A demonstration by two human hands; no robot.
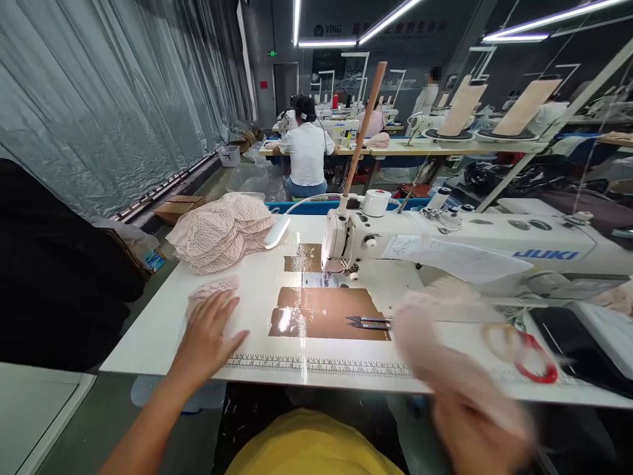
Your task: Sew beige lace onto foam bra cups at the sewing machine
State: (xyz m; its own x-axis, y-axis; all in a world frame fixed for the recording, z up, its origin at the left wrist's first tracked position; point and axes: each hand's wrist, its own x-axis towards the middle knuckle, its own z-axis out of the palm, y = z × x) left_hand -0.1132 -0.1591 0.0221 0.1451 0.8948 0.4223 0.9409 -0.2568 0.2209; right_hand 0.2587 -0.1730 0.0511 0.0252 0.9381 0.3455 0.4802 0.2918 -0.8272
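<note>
My left hand (210,333) lies palm down on the left of the sewing table, fingers stretched out over a small pink lace piece (213,286). Beyond it is a thick stack of similar lace pieces (222,232). Smeared by motion, my right hand (482,429) is at the table's front right edge, gripping a pale pink fabric piece (425,330) that trails up and left. Thread snips (368,322) rest on brown tape (321,310) in front of the sewing machine (386,234), their handle end hidden by the fabric.
A printed ruler (316,367) runs along the table's front edge. Red-handled scissors (539,363) and a black phone-like slab (578,346) lie at the right. Thread cones (462,109) stand behind the machine. A person in a white shirt (306,152) sits ahead at another machine.
</note>
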